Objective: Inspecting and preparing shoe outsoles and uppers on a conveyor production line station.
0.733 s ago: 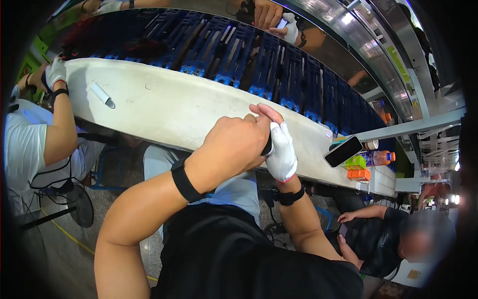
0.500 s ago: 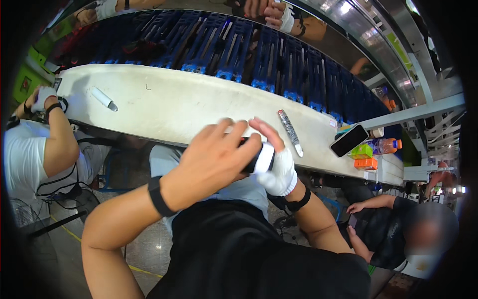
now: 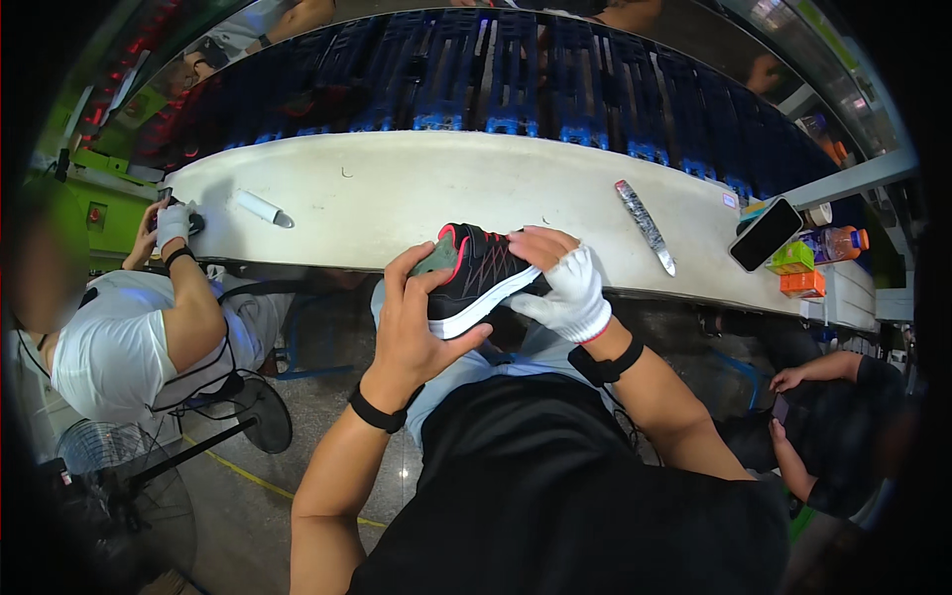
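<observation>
A black sneaker (image 3: 493, 266) with a white sole and red trim is held between my two hands at the near edge of the white table (image 3: 416, 183). My bare left hand (image 3: 410, 317) grips its heel end, the thumb under the sole and the fingers at the collar. Greenish material fills the shoe's opening. At the toe end, my right hand (image 3: 565, 288), in a white fingerless glove, holds the shoe with bare fingertips on top. To the right lies a wrapped, knife-like tool (image 3: 645, 228) with a metal tip.
A white tube-like tool (image 3: 265, 209) lies at the left. Beyond the table runs a row of blue slatted racks (image 3: 446, 79). A phone (image 3: 766, 234), small cartons (image 3: 801, 285) and a bottle (image 3: 843, 243) stand at right. Co-workers sit on both sides; a fan (image 3: 119, 476) stands lower left.
The shoe, mostly hidden behind my left hand before, has turned so its side shows. My left hand has moved to the heel end. The whole view has shifted.
</observation>
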A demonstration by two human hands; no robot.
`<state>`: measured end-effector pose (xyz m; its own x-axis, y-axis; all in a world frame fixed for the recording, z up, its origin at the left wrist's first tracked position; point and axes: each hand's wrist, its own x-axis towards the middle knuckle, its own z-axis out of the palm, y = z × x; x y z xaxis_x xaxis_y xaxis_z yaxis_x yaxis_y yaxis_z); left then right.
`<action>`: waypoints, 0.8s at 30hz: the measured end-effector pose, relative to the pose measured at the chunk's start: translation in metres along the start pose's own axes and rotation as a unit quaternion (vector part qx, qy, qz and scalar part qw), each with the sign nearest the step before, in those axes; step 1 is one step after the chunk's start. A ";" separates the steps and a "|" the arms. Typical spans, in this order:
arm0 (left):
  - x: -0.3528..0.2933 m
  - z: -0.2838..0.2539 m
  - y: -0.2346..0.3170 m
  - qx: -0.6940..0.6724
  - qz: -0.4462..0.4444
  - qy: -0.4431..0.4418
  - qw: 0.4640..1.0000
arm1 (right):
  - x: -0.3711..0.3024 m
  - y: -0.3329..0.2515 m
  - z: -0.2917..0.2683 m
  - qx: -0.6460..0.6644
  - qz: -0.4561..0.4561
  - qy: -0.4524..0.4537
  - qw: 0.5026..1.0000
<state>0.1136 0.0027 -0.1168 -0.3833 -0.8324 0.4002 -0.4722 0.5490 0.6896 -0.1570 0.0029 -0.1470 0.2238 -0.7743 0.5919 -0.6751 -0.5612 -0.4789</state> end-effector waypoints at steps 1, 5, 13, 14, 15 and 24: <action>-0.002 0.000 -0.008 0.006 0.011 0.017 1.000 | -0.001 0.002 0.001 0.002 -0.052 0.015 0.999; -0.007 -0.002 -0.016 0.006 0.010 0.032 0.999 | -0.011 -0.005 0.003 -0.026 -0.117 0.053 0.991; 0.001 -0.016 -0.024 -0.041 -0.043 -0.024 0.998 | 0.001 -0.003 0.008 0.048 -0.111 0.023 0.992; 0.004 -0.020 -0.019 -0.049 -0.067 -0.052 0.995 | 0.002 0.000 0.006 0.082 -0.097 -0.001 0.992; 0.008 -0.022 -0.012 -0.050 -0.066 -0.055 0.995 | 0.007 0.002 0.003 0.116 -0.084 -0.026 0.989; 0.004 -0.013 0.015 -0.075 -0.131 -0.082 0.985 | 0.033 0.022 -0.015 0.122 0.039 -0.135 0.982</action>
<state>0.1157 0.0068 -0.0970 -0.3931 -0.9138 0.1021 -0.4543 0.2896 0.8425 -0.1751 -0.0299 -0.1279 0.3787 -0.8490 0.3684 -0.5162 -0.5242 -0.6773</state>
